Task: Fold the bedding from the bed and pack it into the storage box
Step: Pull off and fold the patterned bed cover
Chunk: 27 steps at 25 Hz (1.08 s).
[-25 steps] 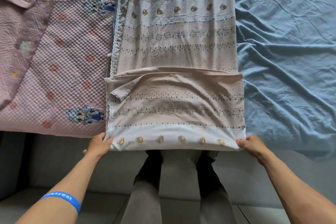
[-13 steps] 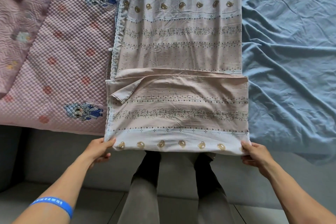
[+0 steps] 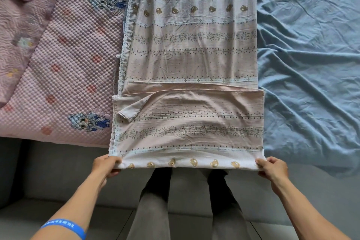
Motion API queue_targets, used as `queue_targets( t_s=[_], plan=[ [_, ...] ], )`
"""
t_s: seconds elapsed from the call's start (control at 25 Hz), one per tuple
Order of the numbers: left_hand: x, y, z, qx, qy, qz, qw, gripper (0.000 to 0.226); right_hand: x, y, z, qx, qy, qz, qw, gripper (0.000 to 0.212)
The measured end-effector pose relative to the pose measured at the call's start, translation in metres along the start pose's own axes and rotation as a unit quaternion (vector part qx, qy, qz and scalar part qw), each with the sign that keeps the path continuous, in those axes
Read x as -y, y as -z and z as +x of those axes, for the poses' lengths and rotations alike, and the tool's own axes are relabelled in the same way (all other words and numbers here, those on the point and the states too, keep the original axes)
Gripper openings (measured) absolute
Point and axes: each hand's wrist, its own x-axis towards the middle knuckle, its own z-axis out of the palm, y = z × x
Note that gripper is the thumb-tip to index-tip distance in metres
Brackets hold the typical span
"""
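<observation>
- The sheet [image 3: 191,45], beige with bear and leaf bands, lies as a long strip on the bed, its long axis running straight away from the person; the near end is folded back over itself into a doubled panel whose fold edge overhangs the bed's near side.
- The left hand [image 3: 105,165] pinches the near left corner of that fold, thumb on top and fingers curled beneath; the right hand [image 3: 273,168] pinches the near right corner the same way, so the edge is stretched between them.
- A pink quilt [image 3: 58,64] lies just beside the strip on the left, a blue sheet [image 3: 311,64] on the right.
- Compared with half a second ago, the hands grip the same corners and the fold looks almost unchanged; one second ago the corners sat slightly farther up the bed.
- A blue wristband [image 3: 64,227] is on the left arm.
</observation>
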Motion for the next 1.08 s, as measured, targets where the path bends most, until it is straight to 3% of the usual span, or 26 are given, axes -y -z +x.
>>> queue_targets(
  t_s=[0.2,0.36,0.52,0.8,1.08],
  plan=[
    [-0.023,-0.001,-0.012,-0.059,-0.085,-0.105,0.989,0.015,0.055,-0.001,-0.015,-0.007,0.082,0.161,0.984,0.025],
    [-0.121,0.002,-0.014,-0.104,-0.196,-0.122,0.967,0.033,0.173,0.0,-0.017,0.017,0.159,0.293,0.943,0.032],
    [-0.23,-0.013,-0.025,-0.141,-0.269,-0.152,0.941,0.034,0.277,-0.015,-0.002,0.027,0.191,0.362,0.912,0.034],
    [-0.402,-0.033,-0.012,-0.117,-0.288,-0.21,0.927,0.026,0.427,-0.022,0.036,-0.031,0.223,0.388,0.894,0.03],
    [-0.464,-0.063,0.041,-0.066,-0.259,-0.298,0.917,0.026,0.471,-0.05,0.096,-0.055,0.197,0.385,0.9,0.026]
  ],
)
